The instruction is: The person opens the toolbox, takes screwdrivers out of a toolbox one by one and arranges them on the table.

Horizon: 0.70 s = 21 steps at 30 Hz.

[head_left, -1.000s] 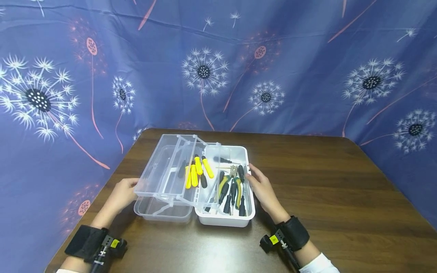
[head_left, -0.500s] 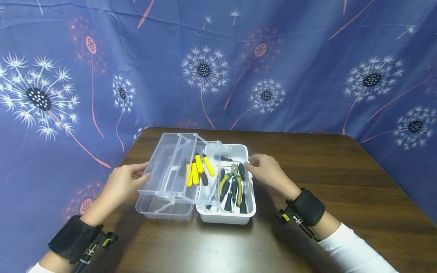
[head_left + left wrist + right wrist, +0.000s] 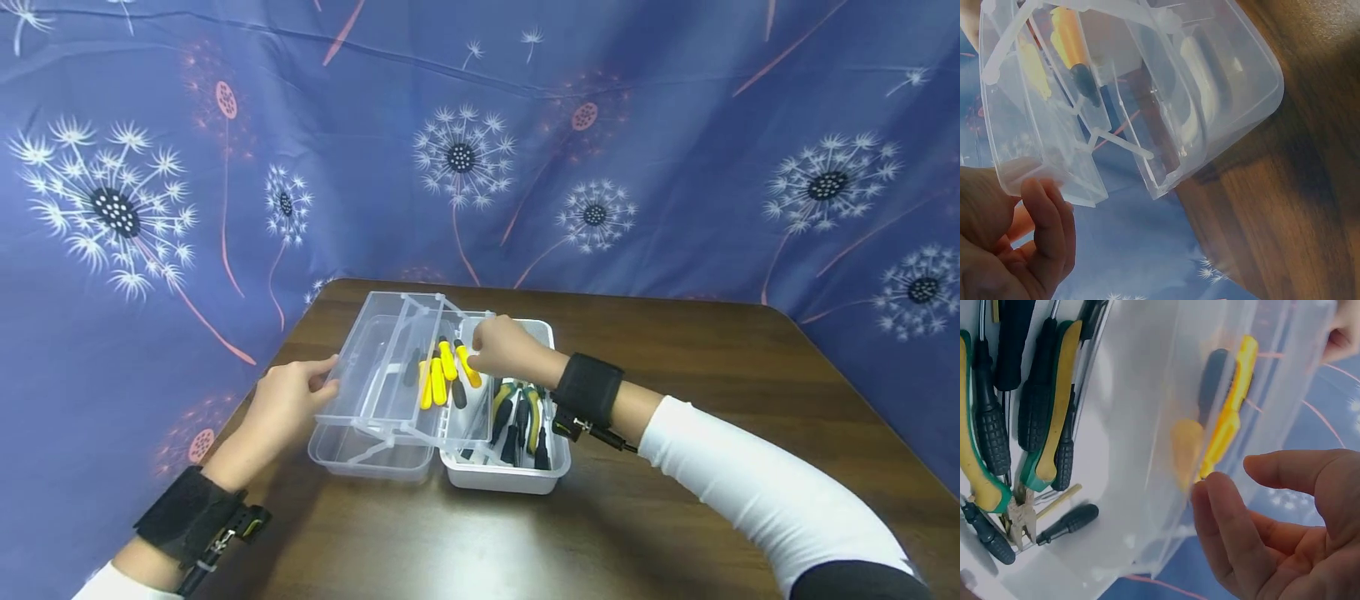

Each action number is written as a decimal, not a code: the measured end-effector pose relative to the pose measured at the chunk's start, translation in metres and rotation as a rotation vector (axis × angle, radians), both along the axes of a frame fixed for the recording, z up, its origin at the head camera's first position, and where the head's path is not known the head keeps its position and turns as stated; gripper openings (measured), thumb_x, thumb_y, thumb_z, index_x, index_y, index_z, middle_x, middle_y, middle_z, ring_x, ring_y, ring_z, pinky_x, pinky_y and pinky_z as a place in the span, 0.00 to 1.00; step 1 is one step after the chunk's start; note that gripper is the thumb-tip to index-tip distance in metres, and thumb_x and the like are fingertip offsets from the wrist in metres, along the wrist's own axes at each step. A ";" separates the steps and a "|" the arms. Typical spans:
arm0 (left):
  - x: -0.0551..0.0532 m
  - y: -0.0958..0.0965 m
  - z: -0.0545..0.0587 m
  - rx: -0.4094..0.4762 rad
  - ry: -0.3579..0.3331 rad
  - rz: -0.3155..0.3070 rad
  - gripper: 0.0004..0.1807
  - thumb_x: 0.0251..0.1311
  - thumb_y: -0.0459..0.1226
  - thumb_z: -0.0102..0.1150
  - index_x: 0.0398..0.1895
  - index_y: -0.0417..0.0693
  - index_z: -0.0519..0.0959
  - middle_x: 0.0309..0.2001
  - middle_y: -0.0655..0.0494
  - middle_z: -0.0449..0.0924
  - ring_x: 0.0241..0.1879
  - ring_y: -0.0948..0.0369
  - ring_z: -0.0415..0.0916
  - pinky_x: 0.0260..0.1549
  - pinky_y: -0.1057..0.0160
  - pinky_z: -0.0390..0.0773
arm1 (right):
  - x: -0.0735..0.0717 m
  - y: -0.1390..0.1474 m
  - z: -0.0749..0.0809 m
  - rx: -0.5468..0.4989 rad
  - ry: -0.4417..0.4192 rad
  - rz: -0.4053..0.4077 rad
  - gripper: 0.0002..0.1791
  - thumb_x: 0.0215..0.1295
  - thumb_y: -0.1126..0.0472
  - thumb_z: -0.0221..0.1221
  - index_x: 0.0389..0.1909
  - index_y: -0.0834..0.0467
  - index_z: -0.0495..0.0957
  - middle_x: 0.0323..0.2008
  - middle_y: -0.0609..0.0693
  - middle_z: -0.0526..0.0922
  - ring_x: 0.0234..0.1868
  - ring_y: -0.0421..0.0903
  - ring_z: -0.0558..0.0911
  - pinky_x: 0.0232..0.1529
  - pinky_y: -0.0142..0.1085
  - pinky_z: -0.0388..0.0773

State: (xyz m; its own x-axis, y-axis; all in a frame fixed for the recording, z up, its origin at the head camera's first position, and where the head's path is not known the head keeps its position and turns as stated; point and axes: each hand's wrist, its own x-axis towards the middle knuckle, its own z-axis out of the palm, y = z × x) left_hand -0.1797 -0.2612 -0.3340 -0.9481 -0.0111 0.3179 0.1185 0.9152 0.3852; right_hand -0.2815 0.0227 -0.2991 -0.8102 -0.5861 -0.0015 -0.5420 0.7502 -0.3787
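My left hand (image 3: 288, 400) pinches the left edge of a clear plastic upper tray (image 3: 382, 367); in the left wrist view its fingers (image 3: 1050, 231) lie against the tray's corner. The tray holds several yellow-handled tools (image 3: 438, 383) and a black-handled one (image 3: 459, 392). Over the tray's right side is my right hand (image 3: 510, 348). Its fingers are bent, with thumb and forefinger apart and nothing held, close to the yellow handles (image 3: 1222, 434). Underneath, the white toolbox base (image 3: 502, 482) holds pliers (image 3: 1050, 419) with green and yellow grips and several black-handled screwdrivers (image 3: 988, 425).
The toolbox's clear lid (image 3: 371, 464) lies folded out to the left of the base. Hinged plastic arms (image 3: 1119, 144) join the tray to the box. Brown wooden table (image 3: 712, 375) extends to the right, and a blue dandelion-print cloth (image 3: 360, 167) hangs behind.
My right hand has left the base's right rim and moved left over the tray near the yellow handles. My left hand moved up along the tray's edge and now stays there.
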 end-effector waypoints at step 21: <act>0.000 0.004 -0.003 0.007 -0.019 0.033 0.22 0.58 0.36 0.57 0.57 0.41 0.77 0.18 0.55 0.73 0.14 0.65 0.51 0.14 0.65 0.56 | -0.018 -0.034 -0.020 0.143 0.046 -0.116 0.09 0.55 0.62 0.63 0.19 0.58 0.75 0.14 0.47 0.71 0.17 0.43 0.70 0.20 0.29 0.63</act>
State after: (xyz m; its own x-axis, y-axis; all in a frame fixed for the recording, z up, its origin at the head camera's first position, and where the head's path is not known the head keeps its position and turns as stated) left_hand -0.1792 -0.2568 -0.3367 -0.9529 -0.0442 0.3001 0.0813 0.9159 0.3931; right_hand -0.2999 -0.0116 -0.3190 -0.8733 -0.4856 -0.0389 -0.4634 0.8528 -0.2406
